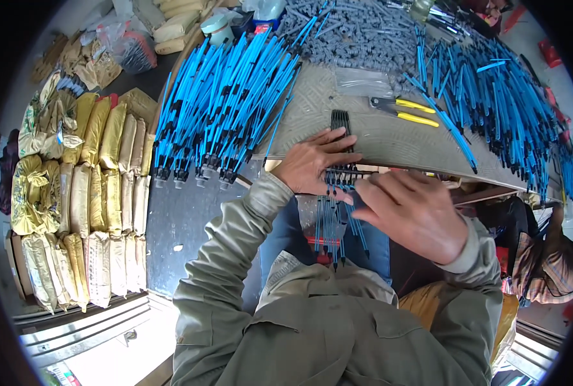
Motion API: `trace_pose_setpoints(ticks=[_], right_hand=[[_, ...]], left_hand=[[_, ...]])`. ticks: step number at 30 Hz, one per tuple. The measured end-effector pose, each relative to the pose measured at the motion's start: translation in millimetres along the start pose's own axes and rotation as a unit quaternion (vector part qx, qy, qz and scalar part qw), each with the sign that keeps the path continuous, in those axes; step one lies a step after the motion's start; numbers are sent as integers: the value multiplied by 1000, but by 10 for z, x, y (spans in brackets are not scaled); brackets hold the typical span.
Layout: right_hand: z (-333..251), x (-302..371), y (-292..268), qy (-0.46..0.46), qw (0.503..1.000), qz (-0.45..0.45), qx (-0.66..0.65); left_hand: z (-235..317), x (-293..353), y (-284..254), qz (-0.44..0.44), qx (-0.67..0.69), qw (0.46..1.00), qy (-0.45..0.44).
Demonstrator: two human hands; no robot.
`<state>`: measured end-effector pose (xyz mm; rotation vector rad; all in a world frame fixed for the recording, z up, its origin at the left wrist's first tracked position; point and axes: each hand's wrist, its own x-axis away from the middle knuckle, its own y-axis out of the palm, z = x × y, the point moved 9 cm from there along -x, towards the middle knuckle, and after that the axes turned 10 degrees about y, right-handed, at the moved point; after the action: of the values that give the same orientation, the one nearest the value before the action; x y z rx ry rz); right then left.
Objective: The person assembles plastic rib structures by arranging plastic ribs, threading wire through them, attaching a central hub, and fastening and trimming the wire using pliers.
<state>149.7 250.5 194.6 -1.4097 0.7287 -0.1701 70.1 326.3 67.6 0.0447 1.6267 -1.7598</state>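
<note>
A row of thin black rods (pixel 340 119) lies side by side at the near edge of the table. My left hand (pixel 309 161) presses on it, palm down with fingers stretched out across the rods. Below the table edge, several blue-and-black thin tubes (pixel 328 222) hang down over my lap, with dark tips. Just right of them is my right hand (pixel 415 209), its fingers curled and the thumb pointing toward the tubes. What its fingers close on is hidden. A dark bar (pixel 351 171) runs crosswise between my hands.
Blue tubes with black fittings (pixel 228 96) are heaped at the left, with another blue heap (pixel 492 96) at the right. Grey plastic fittings (pixel 351 38) cover the far table. Yellow-handled cutters (pixel 405 110) and a clear bag (pixel 363 82) lie nearby. Stacked packages (pixel 83 193) stand at left.
</note>
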Motion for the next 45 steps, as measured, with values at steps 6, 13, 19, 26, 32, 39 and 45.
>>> trace_pose_setpoints(ticks=[6, 13, 19, 26, 32, 39, 45], right_hand=[[-191, -5, 314, 14, 993, 29, 112], [-16, 33, 460, 27, 995, 25, 97], [-11, -64, 266, 23, 992, 125, 19], [144, -3, 194, 51, 990, 128, -43], [328, 131, 69, 58, 987, 143, -37], [578, 231, 130, 99, 990, 96, -34], [639, 241, 113, 104, 985, 134, -37]], left_hand=[[-89, 99, 162, 9, 23, 999, -37], [-30, 86, 153, 13, 51, 996, -69], [-79, 191, 136, 20, 74, 990, -118], [-78, 106, 95, 12, 84, 992, -89], [-124, -97, 167, -14, 90, 995, -43], [-151, -278, 173, -24, 103, 994, -33], [-167, -354, 240, -40, 73, 996, -12]])
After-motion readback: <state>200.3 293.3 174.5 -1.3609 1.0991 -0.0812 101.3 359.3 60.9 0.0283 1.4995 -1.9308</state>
